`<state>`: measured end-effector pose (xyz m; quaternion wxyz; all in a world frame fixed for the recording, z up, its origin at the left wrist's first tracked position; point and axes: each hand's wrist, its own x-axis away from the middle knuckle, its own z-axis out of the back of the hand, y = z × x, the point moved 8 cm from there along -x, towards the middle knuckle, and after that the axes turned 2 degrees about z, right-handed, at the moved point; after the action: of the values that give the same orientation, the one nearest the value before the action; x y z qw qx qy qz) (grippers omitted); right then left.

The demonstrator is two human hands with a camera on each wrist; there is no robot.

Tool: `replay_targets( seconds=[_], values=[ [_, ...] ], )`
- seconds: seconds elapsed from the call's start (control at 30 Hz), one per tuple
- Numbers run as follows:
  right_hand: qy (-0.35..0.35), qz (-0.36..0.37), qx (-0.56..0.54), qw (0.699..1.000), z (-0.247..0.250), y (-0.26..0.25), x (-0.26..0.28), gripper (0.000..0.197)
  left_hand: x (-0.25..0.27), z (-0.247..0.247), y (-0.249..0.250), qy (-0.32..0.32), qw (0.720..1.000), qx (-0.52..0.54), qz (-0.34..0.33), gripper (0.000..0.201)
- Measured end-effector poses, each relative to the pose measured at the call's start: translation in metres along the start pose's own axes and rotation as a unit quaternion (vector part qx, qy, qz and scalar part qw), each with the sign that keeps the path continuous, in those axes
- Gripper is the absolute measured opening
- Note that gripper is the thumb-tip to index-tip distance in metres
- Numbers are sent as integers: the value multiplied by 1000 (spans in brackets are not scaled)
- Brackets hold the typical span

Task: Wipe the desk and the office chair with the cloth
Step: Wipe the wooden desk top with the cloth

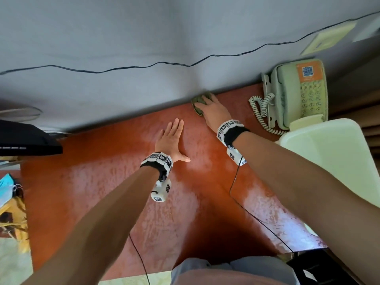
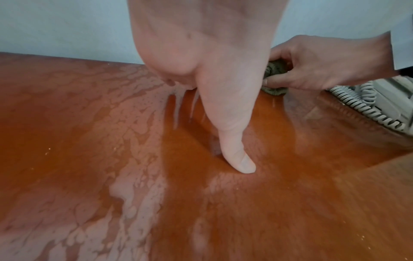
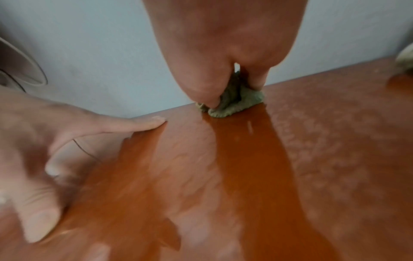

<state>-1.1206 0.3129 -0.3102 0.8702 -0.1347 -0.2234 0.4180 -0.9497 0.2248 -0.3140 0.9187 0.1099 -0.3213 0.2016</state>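
Observation:
The reddish-brown desk (image 1: 102, 192) is streaked with wet patches. A bunched grey-green cloth (image 1: 197, 100) lies at the desk's far edge against the wall. My right hand (image 1: 211, 109) grips the cloth (image 3: 234, 102) and presses it on the desktop (image 3: 335, 159); a dark wiped stripe trails back from it. My left hand (image 1: 171, 138) lies flat on the desk with fingers straight and thumb spread, a short way left of the cloth. In the left wrist view my left hand (image 2: 201, 61) rests its thumb on the wet desk (image 2: 67, 141), with the cloth (image 2: 276, 70) under the right hand (image 2: 324, 67). The office chair is not in view.
A pale green telephone (image 1: 300, 93) with a coiled cord (image 1: 261, 108) stands at the desk's right back corner. A white plastic lid or bin (image 1: 333, 157) sits in front of it. A black device (image 1: 26, 138) overhangs the left edge. A black cable (image 1: 144, 65) runs along the grey wall.

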Motion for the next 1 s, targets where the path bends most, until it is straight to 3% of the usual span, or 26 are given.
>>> replay_targets(
  seconds=[0.23, 0.53, 0.63, 0.8, 1.0],
  values=[
    [27, -228, -43, 972, -18, 8, 72, 82, 1, 6, 10, -30, 999, -18, 37, 157],
    [106, -366, -65, 922, -31, 52, 173, 67, 6, 11, 16, -42, 998, -37, 36, 157],
    [97, -382, -37, 918, -31, 61, 181, 70, 7, 11, 16, -39, 998, -31, 34, 157],
    [62, -373, 49, 924, -7, 65, 145, 68, 7, 10, 14, -26, 999, -25, 27, 157],
    [42, -381, 72, 921, 0, 63, 121, 63, 6, 8, 12, -17, 999, -22, 20, 157]
  ],
)
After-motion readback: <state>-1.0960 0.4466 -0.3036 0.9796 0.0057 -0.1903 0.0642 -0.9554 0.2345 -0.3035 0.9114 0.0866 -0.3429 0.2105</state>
